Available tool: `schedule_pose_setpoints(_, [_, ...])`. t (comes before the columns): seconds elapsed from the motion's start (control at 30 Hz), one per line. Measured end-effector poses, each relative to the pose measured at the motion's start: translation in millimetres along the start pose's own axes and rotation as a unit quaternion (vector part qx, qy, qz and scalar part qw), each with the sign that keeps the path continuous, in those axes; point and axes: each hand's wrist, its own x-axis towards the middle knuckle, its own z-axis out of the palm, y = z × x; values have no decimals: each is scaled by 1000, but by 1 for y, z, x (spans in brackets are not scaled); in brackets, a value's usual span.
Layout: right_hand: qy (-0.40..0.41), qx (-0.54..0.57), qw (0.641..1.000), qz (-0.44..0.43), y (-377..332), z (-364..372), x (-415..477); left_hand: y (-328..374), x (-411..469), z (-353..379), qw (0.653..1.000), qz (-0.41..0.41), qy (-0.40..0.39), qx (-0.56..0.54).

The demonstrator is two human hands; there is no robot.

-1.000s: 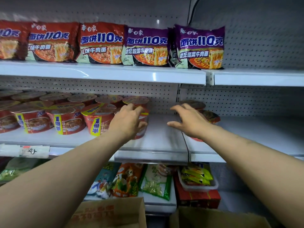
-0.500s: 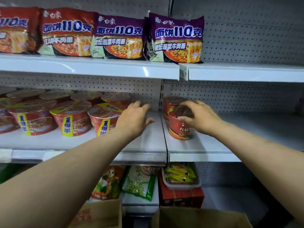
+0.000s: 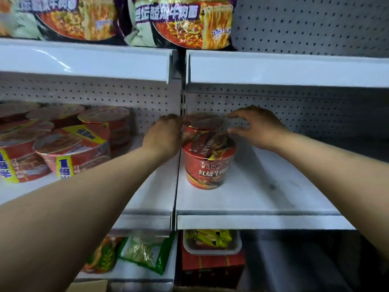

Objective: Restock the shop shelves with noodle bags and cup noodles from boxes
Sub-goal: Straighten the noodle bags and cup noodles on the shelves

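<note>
On the left, our rows of cup noodles [image 3: 69, 148] fill their bay. Our left hand [image 3: 163, 135] lies against the rear cup [image 3: 202, 121]; we cannot tell whether its grip clasps it. The front cup [image 3: 208, 165] stands just before it. Our right hand [image 3: 259, 127] hovers spread, grip released. The right-hand shelf [image 3: 273, 186] could take many more, we judge.

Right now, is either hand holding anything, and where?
The rear cup noodle: left hand grips its left side; right hand touches its right rim with fingertips.
</note>
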Motion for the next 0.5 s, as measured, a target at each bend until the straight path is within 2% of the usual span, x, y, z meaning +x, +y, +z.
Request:
schedule_pose_setpoints(0.23, [-9, 44, 999, -29, 23, 21, 40, 4, 35, 13, 995, -13, -39, -93])
schedule_pose_setpoints(0.5, [-44, 106, 993, -39, 33, 41, 73, -4, 62, 26, 995, 6, -59, -80])
